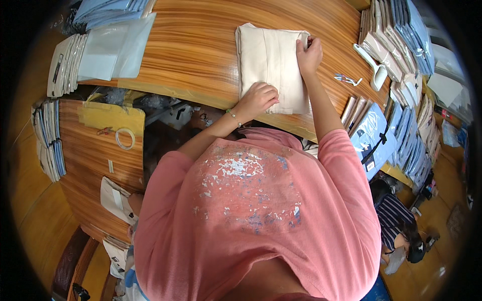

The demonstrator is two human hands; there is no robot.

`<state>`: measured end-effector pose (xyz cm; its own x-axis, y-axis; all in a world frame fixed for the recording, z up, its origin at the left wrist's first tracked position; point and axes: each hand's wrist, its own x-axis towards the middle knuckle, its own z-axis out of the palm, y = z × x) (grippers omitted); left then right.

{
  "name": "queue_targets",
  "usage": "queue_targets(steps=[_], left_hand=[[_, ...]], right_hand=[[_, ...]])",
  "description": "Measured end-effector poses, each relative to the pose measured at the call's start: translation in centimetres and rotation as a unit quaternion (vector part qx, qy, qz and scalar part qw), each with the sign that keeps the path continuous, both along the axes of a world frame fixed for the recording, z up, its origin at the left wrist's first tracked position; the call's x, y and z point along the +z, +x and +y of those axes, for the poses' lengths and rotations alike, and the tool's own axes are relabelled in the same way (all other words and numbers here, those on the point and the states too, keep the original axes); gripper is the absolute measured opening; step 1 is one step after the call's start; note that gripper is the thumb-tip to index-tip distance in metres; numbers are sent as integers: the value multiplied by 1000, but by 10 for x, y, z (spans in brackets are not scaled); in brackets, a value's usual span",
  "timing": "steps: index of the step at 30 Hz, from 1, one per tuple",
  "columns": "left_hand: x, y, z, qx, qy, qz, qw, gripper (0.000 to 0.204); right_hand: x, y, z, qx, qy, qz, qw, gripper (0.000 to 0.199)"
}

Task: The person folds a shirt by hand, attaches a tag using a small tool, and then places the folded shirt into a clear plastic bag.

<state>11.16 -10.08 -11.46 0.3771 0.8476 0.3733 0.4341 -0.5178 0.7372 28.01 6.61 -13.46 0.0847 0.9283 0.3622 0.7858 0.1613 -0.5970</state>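
On the wooden table before me lies a folded cream garment point(271, 60), a neat rectangle with a strip down its middle. My right hand point(310, 54) pinches its far right edge with bent fingers. Low on its near left part rests my left hand point(258, 98), fingers curled together against the cloth. A beaded bracelet point(234, 117) circles my left wrist. To the right of the garment lie small snips point(346, 79) and a white handled tool point(374, 67), whose kind I cannot make out.
Clear plastic bags point(118, 47) and packed cream garments point(65, 65) lie on the left. Packed blue garments point(409, 35) are stacked at the right. A lower side table point(95, 145) holds a tape roll point(125, 139). A person in a striped top point(394, 218) is at the lower right.
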Motion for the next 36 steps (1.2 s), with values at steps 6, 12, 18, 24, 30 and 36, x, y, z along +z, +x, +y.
queue_targets(steps=[6, 12, 18, 24, 30, 36], left_hand=[[10, 6, -4, 60, 27, -15, 998, 16], [-1, 5, -3, -3, 52, 8, 999, 13], [4, 0, -4, 28, 26, -11, 999, 9], [4, 4, -3, 9, 11, -30, 999, 8], [3, -3, -2, 14, 13, -47, 999, 8], [15, -5, -2, -19, -20, -68, 997, 7]], right_hand=[[0, 0, 0, -6, 13, -4, 1000, 33], [5, 18, 3, -16, -36, 178, 983, 30], [54, 85, -44, -174, -76, -158, 969, 29], [30, 142, -52, -164, -250, -293, 908, 25], [63, 115, -69, -71, -184, -333, 922, 23], [61, 96, -112, -8, -188, -34, 982, 17]])
